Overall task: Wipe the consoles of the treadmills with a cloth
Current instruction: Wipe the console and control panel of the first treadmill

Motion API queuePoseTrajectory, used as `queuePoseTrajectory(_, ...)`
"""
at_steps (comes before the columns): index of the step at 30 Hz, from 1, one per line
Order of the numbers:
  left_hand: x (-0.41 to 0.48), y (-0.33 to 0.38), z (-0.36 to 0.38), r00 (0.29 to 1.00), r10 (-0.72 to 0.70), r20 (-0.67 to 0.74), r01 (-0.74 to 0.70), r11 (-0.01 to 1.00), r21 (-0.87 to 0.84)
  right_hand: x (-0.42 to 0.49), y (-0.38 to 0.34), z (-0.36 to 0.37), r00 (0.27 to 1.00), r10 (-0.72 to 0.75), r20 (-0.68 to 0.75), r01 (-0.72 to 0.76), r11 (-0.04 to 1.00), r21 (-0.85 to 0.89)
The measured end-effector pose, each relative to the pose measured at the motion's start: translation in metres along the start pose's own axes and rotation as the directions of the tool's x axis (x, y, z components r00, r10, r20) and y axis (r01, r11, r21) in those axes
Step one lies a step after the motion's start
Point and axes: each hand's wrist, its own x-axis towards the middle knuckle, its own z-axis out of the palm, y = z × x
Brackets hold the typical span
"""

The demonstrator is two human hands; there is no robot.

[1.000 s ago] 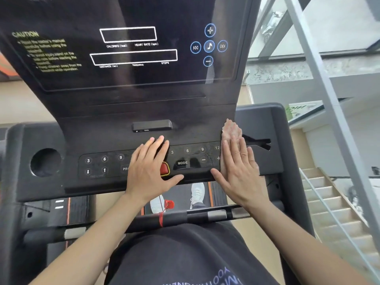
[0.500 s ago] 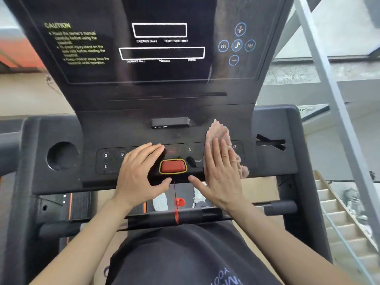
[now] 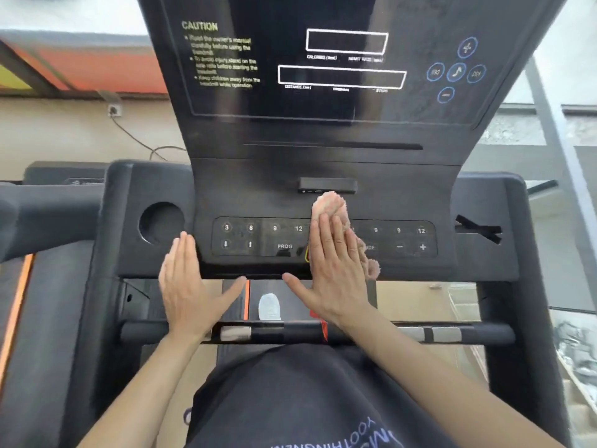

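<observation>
A beige wall with a socket (image 3: pixel 113 109) and a trailing cable stands behind the black treadmill console (image 3: pixel 323 166). Left of its button strip (image 3: pixel 274 237), below the cup holder (image 3: pixel 161 223), the left hand (image 3: pixel 190 286) is flat with straight fingers and holds nothing, probably to steady the person. Over the strip's middle, the right hand (image 3: pixel 332 270) presses the pink cloth (image 3: pixel 329 205) down with straight fingers, likely to spread contact for wiping.

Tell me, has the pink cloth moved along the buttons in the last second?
Yes. The cloth, under the right hand, slid left from the right-hand 12 key to the middle of the panel.
</observation>
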Motion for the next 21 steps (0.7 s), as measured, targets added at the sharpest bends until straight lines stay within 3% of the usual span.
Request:
queuePoseTrajectory(5, 0.006, -0.015, -0.002, 0.994, 0.075, -0.081, -0.082, 0.993, -0.087, 0.020, -0.043, 0.008, 0.994, -0.101, 0.031, 0.101, 0.995, 0.008)
queuePoseTrajectory(14, 0.013, -0.056, -0.018, 0.968, 0.245, -0.062, -0.251, 0.910, -0.331, 0.057, -0.126, 0.025, 0.951, -0.288, 0.111, 0.283, 0.957, 0.059)
queuePoseTrajectory(19, 0.008, -0.062, -0.017, 0.946, 0.158, -0.282, -0.249, 0.912, -0.324, 0.072, -0.153, 0.028, 0.913, -0.377, 0.155, 0.362, 0.924, 0.121)
queuePoseTrajectory(21, 0.010, -0.059, -0.017, 0.941, 0.112, -0.319, -0.219, 0.920, -0.325, 0.076, -0.156, 0.014, 0.894, -0.412, 0.175, 0.347, 0.886, 0.308)
